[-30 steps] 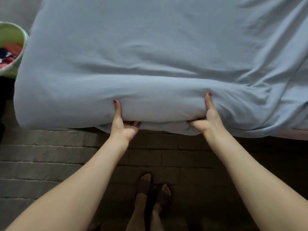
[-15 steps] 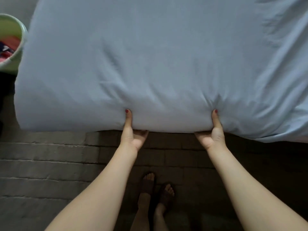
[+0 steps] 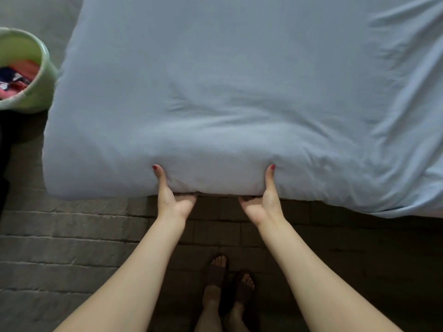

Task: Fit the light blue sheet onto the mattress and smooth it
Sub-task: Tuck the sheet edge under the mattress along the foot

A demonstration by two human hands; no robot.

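Head view: light blue sheet (image 3: 239, 92) covers the mattress top and drapes over its near edge (image 3: 107, 180). Left hand (image 3: 173, 200) and right hand (image 3: 262, 203) grip that edge, thumbs pressed up the side, other fingers curled underneath out of sight, likely to tuck the hem under the mattress and draw the fabric taut. Creases run toward the right, where the sheet hangs looser. Green basket (image 3: 44, 89) of clothes stands beside the far left corner. Brick floor (image 3: 72, 236) below, sandalled feet (image 3: 227, 283).

A home bedroom. A sheeted mattress (image 3: 239, 92) fills the frame; a green laundry basket (image 3: 40, 92) at left, brick floor (image 3: 72, 236) below
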